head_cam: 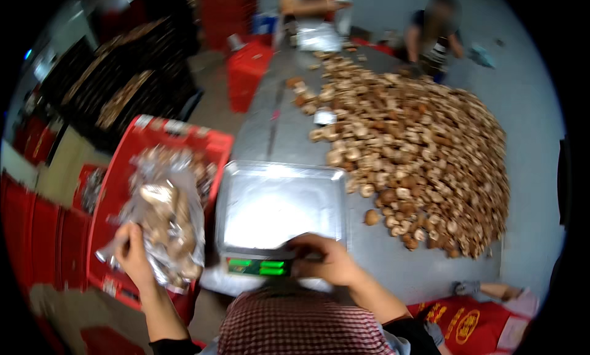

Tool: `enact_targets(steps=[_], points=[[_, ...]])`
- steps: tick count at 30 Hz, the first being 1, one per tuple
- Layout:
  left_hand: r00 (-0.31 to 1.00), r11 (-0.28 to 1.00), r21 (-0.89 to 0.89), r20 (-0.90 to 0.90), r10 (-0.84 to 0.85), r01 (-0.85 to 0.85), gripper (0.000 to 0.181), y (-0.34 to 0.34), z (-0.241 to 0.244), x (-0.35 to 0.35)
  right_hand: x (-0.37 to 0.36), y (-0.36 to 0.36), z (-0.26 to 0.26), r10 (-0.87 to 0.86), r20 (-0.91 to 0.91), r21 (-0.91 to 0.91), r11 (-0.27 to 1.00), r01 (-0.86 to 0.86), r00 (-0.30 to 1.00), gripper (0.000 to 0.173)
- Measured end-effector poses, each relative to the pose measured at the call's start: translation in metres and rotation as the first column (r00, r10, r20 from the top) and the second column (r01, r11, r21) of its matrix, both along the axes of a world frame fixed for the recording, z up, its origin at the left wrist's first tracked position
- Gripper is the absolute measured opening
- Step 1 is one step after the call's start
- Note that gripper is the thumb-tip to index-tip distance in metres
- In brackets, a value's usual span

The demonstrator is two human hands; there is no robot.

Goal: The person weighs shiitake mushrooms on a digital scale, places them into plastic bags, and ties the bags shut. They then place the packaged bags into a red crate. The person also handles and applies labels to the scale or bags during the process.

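Observation:
My left hand [131,253] pinches the edge of a clear plastic bag [170,230] filled with mushrooms. The bag lies over a red plastic crate [103,235], on top of other bagged mushrooms inside it. At the front right corner of a weighing scale, my right hand [325,260] is curled beside the lit green display [258,266]; its fingers and thumb are apart, with nothing visible between them. The scale's shiny metal pan [276,207] bears no load. Blur hides the finer detail of both hands.
A large heap of brown mushrooms [424,156] spreads over the metal table [295,152] right of the scale. A small white object [325,117] lies at its edge. Co-workers stand beyond the heap and at the lower right. Dark stacked racks [133,78] and a red bin [249,73] stand left.

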State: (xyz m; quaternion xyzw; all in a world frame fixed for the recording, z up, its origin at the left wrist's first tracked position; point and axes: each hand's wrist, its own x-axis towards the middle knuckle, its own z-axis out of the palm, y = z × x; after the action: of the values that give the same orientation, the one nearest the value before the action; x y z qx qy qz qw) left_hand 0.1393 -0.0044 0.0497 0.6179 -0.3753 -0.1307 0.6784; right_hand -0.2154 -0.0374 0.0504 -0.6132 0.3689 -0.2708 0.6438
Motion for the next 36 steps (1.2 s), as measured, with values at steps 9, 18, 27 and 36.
enact_targets(steps=[9,18,27,36], points=[[0.835,0.827,-0.111,-0.056,0.548,-0.551,0.022,0.069,-0.013,0.109,-0.004,0.012,-0.053,-0.268,-0.035,0.205,0.941,0.27,0.963,0.023],[0.705,0.721,0.103,-0.157,0.692,-0.685,0.045,-0.001,-0.121,0.168,0.0,-0.01,-0.035,-0.211,-0.027,0.141,0.967,0.213,0.977,0.024],[0.929,0.843,0.422,0.297,0.221,-0.335,0.039,-0.056,-0.212,0.105,-0.052,-0.091,-0.062,-0.404,-0.143,-0.091,0.914,0.395,0.903,0.024],[0.808,0.785,0.421,0.565,0.163,-0.453,0.041,-0.051,-0.24,0.119,-0.101,-0.256,-0.117,-0.602,-0.316,-0.373,0.79,0.487,0.733,0.02]])
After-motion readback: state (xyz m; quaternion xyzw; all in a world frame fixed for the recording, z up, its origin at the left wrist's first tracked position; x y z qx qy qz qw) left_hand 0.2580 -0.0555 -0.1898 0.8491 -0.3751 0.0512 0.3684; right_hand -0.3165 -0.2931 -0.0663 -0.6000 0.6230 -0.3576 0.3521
